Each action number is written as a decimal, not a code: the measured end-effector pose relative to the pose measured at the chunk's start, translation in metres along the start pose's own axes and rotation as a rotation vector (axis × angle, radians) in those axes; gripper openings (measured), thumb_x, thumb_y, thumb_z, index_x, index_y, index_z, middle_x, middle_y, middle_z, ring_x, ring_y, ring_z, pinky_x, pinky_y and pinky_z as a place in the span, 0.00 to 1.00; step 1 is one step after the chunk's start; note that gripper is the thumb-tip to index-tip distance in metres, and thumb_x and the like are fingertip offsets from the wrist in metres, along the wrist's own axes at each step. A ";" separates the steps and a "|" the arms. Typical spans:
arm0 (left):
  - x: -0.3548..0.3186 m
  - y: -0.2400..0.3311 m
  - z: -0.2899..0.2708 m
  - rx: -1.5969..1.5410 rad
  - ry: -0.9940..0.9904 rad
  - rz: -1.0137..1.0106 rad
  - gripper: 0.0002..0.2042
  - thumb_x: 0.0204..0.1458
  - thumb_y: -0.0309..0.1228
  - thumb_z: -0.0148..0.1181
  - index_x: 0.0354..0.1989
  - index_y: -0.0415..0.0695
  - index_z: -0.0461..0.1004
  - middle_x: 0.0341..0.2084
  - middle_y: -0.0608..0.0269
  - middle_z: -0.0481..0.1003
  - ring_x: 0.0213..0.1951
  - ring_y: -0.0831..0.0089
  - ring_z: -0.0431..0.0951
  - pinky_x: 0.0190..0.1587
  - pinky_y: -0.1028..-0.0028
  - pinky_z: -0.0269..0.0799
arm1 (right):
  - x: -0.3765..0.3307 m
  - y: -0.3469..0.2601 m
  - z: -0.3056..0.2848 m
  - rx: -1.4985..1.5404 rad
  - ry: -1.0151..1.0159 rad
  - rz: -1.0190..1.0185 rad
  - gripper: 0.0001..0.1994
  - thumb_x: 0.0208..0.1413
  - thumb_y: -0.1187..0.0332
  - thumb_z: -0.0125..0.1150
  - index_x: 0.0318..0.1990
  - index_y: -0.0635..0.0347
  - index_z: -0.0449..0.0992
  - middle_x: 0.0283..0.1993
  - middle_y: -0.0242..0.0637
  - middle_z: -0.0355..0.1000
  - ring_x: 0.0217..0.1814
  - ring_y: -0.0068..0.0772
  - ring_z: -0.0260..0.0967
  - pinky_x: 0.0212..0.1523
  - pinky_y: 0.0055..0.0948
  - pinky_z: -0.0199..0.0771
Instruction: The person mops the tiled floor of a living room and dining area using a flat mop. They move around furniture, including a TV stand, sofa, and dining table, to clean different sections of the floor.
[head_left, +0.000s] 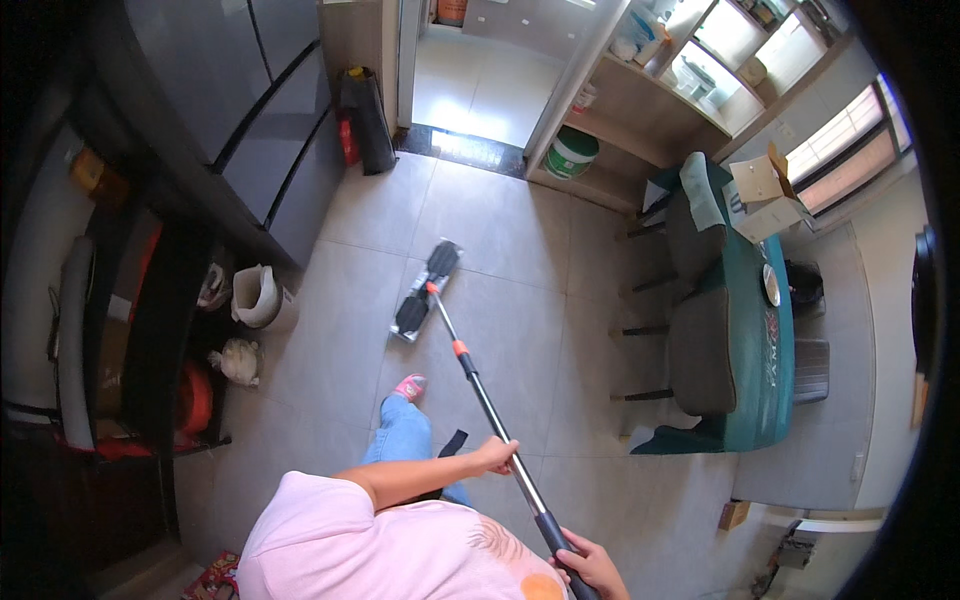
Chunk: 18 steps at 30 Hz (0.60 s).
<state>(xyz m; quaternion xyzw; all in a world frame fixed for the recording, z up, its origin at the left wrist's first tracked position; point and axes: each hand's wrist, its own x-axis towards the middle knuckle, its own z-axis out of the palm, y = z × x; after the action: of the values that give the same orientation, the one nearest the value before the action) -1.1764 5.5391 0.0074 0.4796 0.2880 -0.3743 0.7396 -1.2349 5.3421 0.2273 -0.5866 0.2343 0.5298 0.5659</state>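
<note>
A flat mop [466, 358] slants across the middle of the view, its long pole running from my body out to the floor. Its dark, narrow head [427, 290] lies flat on the grey tiles ahead of my pink shoe [409, 387]. Partway down the pole, below the orange collar, my left hand [496, 455] is closed around the metal tube. My right hand [590, 565] wraps the dark grip at the upper end, close to my body. Both hands hold the same pole.
On the right stands a table [765, 400] under a green cloth, with dark chairs [700, 350] along it and a cardboard box [765, 200] on top. A grey fridge [285, 130] and a white bin [258, 297] line the left. A doorway [480, 90] opens at the far end.
</note>
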 end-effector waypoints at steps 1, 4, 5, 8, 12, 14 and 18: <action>0.006 0.002 -0.019 0.010 0.050 0.034 0.17 0.42 0.39 0.44 0.15 0.34 0.66 0.12 0.58 0.67 0.13 0.74 0.68 0.19 0.77 0.70 | 0.017 -0.010 0.005 -0.036 -0.038 0.017 0.28 0.47 0.75 0.49 0.56 0.60 0.46 0.32 0.42 0.66 0.25 0.23 0.62 0.26 0.19 0.65; 0.032 0.022 -0.085 0.001 0.173 0.108 0.18 0.43 0.39 0.43 0.15 0.34 0.66 0.12 0.57 0.68 0.12 0.73 0.69 0.18 0.77 0.70 | 0.049 -0.051 0.024 -0.057 -0.089 0.141 0.27 0.48 0.72 0.49 0.56 0.59 0.46 0.33 0.38 0.66 0.25 0.20 0.62 0.27 0.18 0.65; 0.033 0.035 -0.104 -0.016 0.200 0.095 0.18 0.43 0.39 0.43 0.15 0.34 0.66 0.12 0.58 0.67 0.13 0.73 0.69 0.18 0.77 0.70 | 0.055 -0.069 0.030 -0.058 -0.088 0.184 0.27 0.48 0.72 0.49 0.55 0.59 0.46 0.32 0.38 0.66 0.25 0.20 0.62 0.28 0.18 0.65; 0.043 0.064 -0.159 -0.075 0.221 0.078 0.18 0.44 0.40 0.43 0.14 0.36 0.65 0.11 0.59 0.67 0.13 0.73 0.69 0.18 0.76 0.70 | 0.086 -0.119 0.055 -0.141 -0.066 0.161 0.24 0.49 0.71 0.48 0.54 0.60 0.50 0.27 0.38 0.65 0.23 0.21 0.62 0.25 0.17 0.64; 0.083 0.106 -0.232 -0.334 0.308 0.085 0.17 0.44 0.42 0.45 0.18 0.38 0.64 0.11 0.60 0.67 0.13 0.72 0.69 0.18 0.73 0.69 | 0.151 -0.175 0.096 -0.136 -0.095 0.077 0.21 0.50 0.71 0.45 0.52 0.62 0.53 0.24 0.39 0.65 0.20 0.22 0.60 0.22 0.18 0.62; 0.092 0.134 -0.266 -0.428 0.464 0.125 0.18 0.43 0.44 0.46 0.28 0.38 0.61 0.13 0.59 0.68 0.14 0.70 0.70 0.17 0.70 0.69 | 0.189 -0.190 0.117 -0.102 -0.144 0.062 0.20 0.50 0.71 0.44 0.52 0.62 0.53 0.24 0.39 0.64 0.20 0.23 0.60 0.21 0.19 0.62; 0.091 0.178 -0.334 -0.251 0.540 0.126 0.17 0.45 0.42 0.42 0.26 0.36 0.60 0.12 0.56 0.67 0.14 0.68 0.70 0.17 0.69 0.70 | 0.254 -0.222 0.160 -0.038 -0.196 0.087 0.21 0.51 0.69 0.44 0.54 0.58 0.51 0.27 0.39 0.64 0.26 0.25 0.64 0.27 0.20 0.69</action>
<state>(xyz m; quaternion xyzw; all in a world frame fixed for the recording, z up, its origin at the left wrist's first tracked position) -1.0007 5.8690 -0.1010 0.4834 0.4880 -0.1482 0.7115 -1.0142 5.6265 0.1270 -0.5318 0.1929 0.6131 0.5514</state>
